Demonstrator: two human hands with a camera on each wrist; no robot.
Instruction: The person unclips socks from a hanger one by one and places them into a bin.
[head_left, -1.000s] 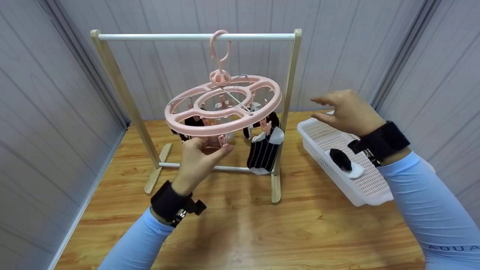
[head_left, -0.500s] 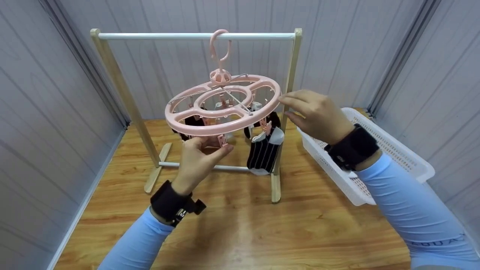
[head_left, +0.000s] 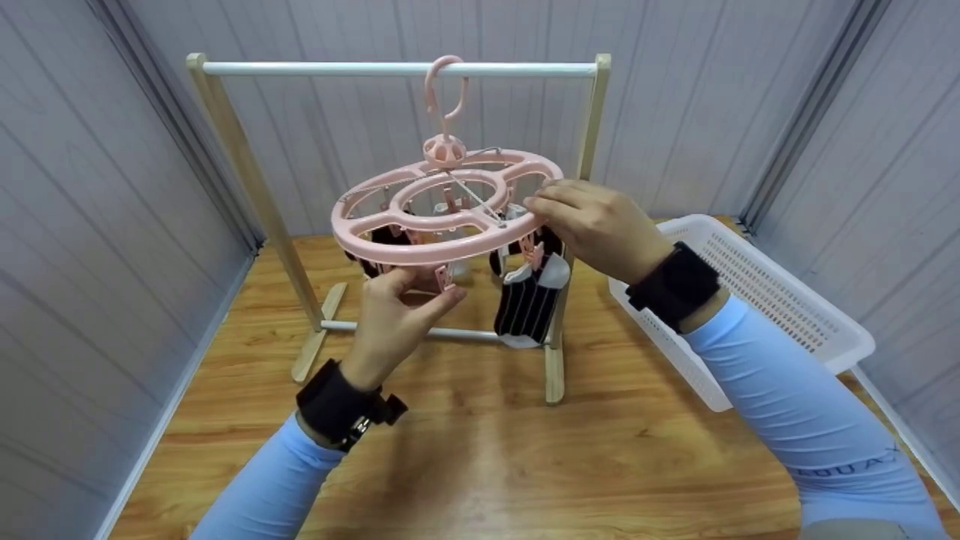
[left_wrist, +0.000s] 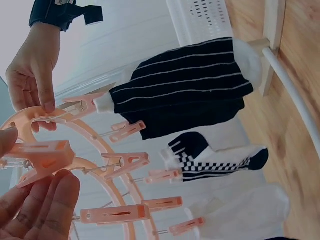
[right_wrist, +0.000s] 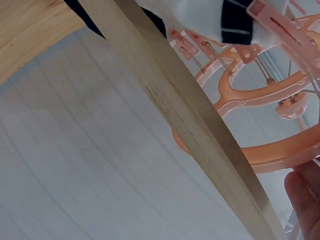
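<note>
A pink round clip hanger hangs by its hook from the white rail of a wooden rack. My left hand is under its front rim and pinches a pink clip between thumb and fingers. My right hand grips the hanger's right rim. A black striped sock hangs clipped near the right post. In the left wrist view the striped sock, a checkered sock and a white sock hang from clips.
A white perforated basket stands on the wooden table at the right, partly behind my right forearm. Grey panel walls close in on three sides. The rack's right post stands close to my right wrist.
My right hand has moved left from above the basket to the hanger's right rim and taken hold of it. The left hand has stayed on the clip.
</note>
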